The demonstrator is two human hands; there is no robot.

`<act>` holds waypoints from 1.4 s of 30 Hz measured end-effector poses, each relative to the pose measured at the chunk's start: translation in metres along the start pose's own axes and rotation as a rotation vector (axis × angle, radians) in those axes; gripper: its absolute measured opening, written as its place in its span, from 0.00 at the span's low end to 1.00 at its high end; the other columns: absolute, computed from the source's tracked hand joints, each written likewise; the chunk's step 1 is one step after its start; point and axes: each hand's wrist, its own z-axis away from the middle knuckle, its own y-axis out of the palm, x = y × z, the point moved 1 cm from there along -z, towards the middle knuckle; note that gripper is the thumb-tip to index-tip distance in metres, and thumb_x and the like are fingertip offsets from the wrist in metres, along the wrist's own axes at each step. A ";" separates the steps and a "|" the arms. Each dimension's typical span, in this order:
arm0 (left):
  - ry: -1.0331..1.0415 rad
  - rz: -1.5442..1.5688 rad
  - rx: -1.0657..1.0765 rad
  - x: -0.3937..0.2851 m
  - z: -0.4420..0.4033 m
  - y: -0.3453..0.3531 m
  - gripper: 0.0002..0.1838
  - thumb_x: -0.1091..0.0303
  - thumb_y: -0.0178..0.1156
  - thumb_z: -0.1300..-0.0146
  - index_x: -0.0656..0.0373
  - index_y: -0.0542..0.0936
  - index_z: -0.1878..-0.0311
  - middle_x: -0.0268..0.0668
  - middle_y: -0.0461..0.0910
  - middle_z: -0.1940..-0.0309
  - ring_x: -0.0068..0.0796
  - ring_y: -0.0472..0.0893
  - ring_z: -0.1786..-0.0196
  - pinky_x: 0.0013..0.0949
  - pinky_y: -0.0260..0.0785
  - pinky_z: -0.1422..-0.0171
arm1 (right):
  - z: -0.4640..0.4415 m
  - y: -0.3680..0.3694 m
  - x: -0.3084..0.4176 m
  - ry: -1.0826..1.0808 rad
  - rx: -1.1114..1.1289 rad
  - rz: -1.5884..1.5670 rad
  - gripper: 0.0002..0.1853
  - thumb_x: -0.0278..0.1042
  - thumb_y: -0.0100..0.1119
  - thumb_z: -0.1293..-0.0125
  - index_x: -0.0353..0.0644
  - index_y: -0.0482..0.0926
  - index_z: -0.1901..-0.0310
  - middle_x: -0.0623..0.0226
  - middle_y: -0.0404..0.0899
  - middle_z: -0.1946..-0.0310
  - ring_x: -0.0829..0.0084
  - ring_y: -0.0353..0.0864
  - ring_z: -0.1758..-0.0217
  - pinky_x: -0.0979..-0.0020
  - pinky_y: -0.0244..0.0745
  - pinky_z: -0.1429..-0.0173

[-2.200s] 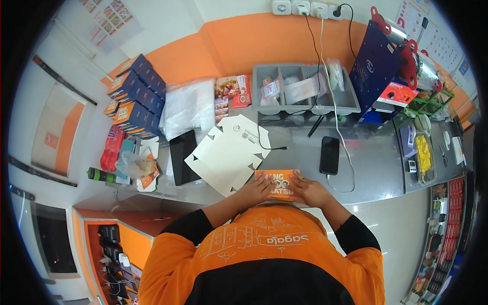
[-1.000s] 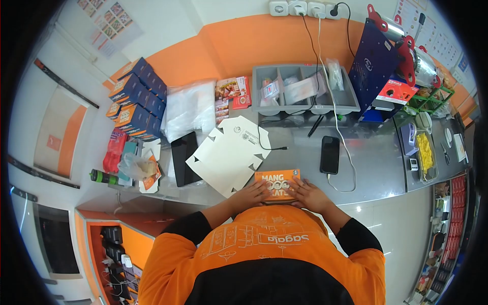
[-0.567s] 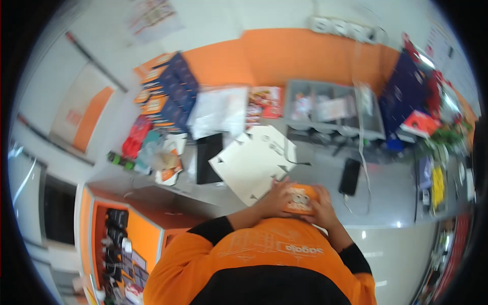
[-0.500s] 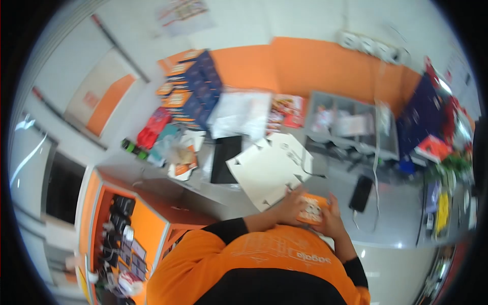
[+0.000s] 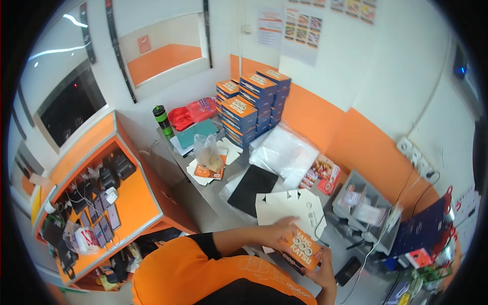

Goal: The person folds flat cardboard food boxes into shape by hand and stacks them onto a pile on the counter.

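Gripping opposite ends of a small printed box (image 5: 304, 248), the left hand (image 5: 282, 238) and right hand (image 5: 323, 268) hold it between them, the left closed round its left end with fingers on the top, the right pinching the right end. The box sits tilted close in front of the person, lettered lid upward and dark side showing; whether its base touches the counter (image 5: 207, 192) cannot be told. The step in hand looks like handling the shut box as one piece, and any further move would seem to call for even pressure at both ends, so that the lid stays down and the card does not crease. Just beyond the left hand lies a flat white cardboard sheet (image 5: 284, 204), unfolded, with a black tablet (image 5: 252, 190) beside it. A phone (image 5: 348, 271) lies near the right hand. Farther out are a grey divided tray (image 5: 357, 184), clear plastic packaging (image 5: 284, 152) and, near the wall, stacked orange-and-blue boxes (image 5: 259, 89), with a green-banded bottle (image 5: 161, 118) at the counter's far corner.
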 end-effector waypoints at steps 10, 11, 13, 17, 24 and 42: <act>-0.500 0.084 -0.916 0.034 0.195 -0.172 0.18 0.73 0.56 0.26 0.57 0.69 0.36 0.41 0.74 0.36 0.32 0.76 0.33 0.38 0.72 0.33 | -0.343 0.085 0.092 -0.558 -0.339 0.078 0.36 0.30 0.82 0.55 0.43 0.62 0.52 0.46 0.63 0.40 0.49 0.64 0.33 0.53 0.65 0.32; -0.504 0.100 -0.949 0.032 0.214 -0.177 0.18 0.73 0.57 0.26 0.58 0.70 0.36 0.40 0.75 0.39 0.32 0.78 0.37 0.37 0.73 0.35 | -0.386 0.099 0.102 -0.617 -0.340 0.056 0.36 0.30 0.82 0.55 0.43 0.62 0.52 0.46 0.64 0.41 0.49 0.64 0.34 0.53 0.64 0.32; -0.510 0.128 -1.011 0.028 0.252 -0.181 0.18 0.72 0.60 0.27 0.60 0.72 0.37 0.40 0.77 0.43 0.32 0.81 0.43 0.35 0.75 0.39 | -0.457 0.123 0.137 -0.608 -0.289 0.043 0.36 0.33 0.83 0.55 0.43 0.63 0.52 0.47 0.65 0.43 0.48 0.64 0.34 0.54 0.64 0.32; -0.675 0.025 -1.073 0.029 0.317 -0.178 0.17 0.70 0.60 0.27 0.60 0.73 0.38 0.39 0.80 0.53 0.29 0.83 0.50 0.32 0.76 0.44 | -0.567 0.172 0.162 -0.608 -0.354 0.168 0.36 0.39 0.83 0.54 0.42 0.65 0.51 0.46 0.66 0.44 0.45 0.64 0.36 0.51 0.61 0.31; -0.829 -0.078 -1.122 0.035 0.391 -0.194 0.16 0.67 0.57 0.26 0.55 0.73 0.37 0.39 0.81 0.59 0.26 0.81 0.60 0.34 0.78 0.61 | -0.627 0.243 0.153 -0.596 -0.678 0.713 0.39 0.57 0.73 0.43 0.34 0.72 0.40 0.33 0.61 0.29 0.33 0.54 0.23 0.37 0.48 0.22; -0.611 -0.060 -0.780 0.091 0.340 -0.234 0.16 0.69 0.59 0.29 0.59 0.75 0.40 0.44 0.79 0.51 0.39 0.82 0.51 0.40 0.75 0.43 | -0.397 0.201 0.028 -0.005 -0.099 0.648 0.21 0.48 0.60 0.32 0.31 0.81 0.61 0.37 0.83 0.66 0.41 0.85 0.62 0.46 0.76 0.56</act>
